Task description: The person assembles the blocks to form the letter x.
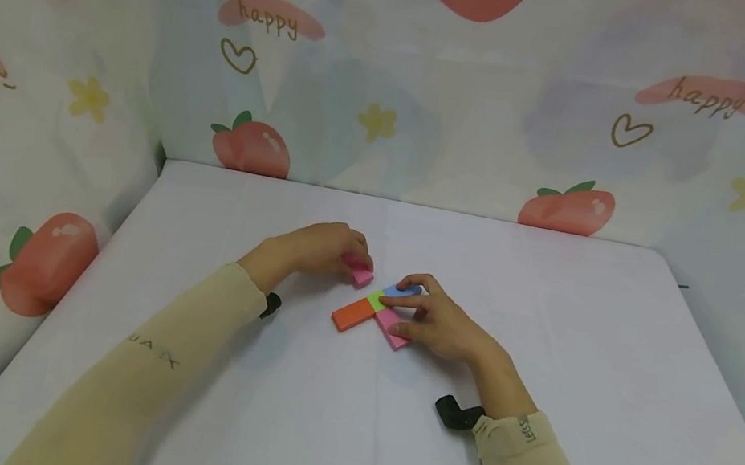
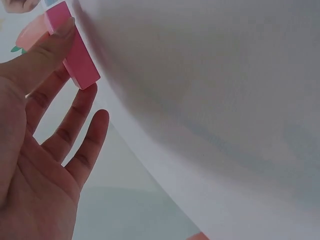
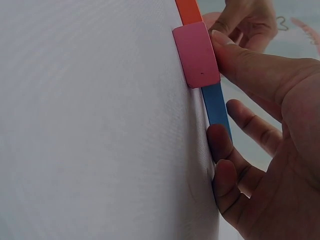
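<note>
My left hand (image 1: 329,248) pinches a pink rectangular block (image 2: 82,55) between thumb and fingers, just above the white table. To its lower right, an orange block (image 1: 353,316), a small lime-green block (image 1: 374,300) and a blue block (image 1: 399,292) lie in a row. A second pink block (image 1: 389,329) branches off from the green one toward me. My right hand (image 1: 448,327) rests over this group: the thumb touches the second pink block, and other fingers reach the green and blue ones. That hand partly hides the blue and pink blocks.
The white tabletop (image 1: 325,436) spreads around both hands. Behind it and at the left hangs a printed cloth (image 1: 464,117) with fruit, hearts and flowers. Black wrist devices (image 1: 457,414) sit near the sleeve cuffs.
</note>
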The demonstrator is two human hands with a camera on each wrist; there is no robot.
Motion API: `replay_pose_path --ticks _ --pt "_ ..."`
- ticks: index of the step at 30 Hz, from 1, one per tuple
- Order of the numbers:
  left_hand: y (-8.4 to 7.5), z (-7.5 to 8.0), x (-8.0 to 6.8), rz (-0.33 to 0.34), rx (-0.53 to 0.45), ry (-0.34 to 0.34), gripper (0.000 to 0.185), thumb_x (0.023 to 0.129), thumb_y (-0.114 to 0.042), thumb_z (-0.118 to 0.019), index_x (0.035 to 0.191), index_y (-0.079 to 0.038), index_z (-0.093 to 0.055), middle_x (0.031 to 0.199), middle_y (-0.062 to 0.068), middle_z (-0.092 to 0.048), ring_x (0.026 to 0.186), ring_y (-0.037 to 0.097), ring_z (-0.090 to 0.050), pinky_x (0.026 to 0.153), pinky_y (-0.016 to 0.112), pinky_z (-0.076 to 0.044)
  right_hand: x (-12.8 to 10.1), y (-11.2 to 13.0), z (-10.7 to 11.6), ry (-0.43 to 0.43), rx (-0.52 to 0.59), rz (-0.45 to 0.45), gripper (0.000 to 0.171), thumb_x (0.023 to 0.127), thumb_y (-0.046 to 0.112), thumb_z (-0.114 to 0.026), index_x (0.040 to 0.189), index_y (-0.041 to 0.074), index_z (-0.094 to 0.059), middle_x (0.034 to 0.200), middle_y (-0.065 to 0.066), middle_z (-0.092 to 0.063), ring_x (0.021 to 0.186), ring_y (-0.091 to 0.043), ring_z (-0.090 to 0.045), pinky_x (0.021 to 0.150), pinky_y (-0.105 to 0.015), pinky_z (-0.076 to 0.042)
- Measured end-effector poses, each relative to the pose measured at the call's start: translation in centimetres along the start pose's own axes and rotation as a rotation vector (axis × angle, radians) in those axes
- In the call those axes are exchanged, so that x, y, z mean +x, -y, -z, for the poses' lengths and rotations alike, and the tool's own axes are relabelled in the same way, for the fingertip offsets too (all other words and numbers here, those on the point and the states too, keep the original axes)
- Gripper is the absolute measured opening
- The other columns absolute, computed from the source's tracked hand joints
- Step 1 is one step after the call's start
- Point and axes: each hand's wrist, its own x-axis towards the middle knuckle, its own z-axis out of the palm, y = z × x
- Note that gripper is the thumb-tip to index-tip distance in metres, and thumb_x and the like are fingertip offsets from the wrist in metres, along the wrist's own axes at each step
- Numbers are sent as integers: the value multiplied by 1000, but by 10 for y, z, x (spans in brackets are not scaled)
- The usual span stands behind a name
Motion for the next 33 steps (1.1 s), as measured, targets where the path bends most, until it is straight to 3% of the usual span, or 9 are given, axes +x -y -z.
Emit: replay_pose_path --ticks 8,33 --pt "-2 -5 3 -64 22 -12 30 86 -29 -73 116 -33 -70 108 -14 -63 101 8 -52 94 27 -45 -1 1 0 -3 -3 -6 42 87 35 -72 128 38 -62 141 9 -34 99 -16 -51 84 -34 -42" --pt "-8 -12 8 -95 10 -2 28 87 -30 -72 115 -33 -70 111 -12 -62 103 7 -54 96 28 -44 0 0 0 -5 -9 4 43 86 36 -73 128 37 -62 141 10 -34 98 -16 -51 82 -33 -42"
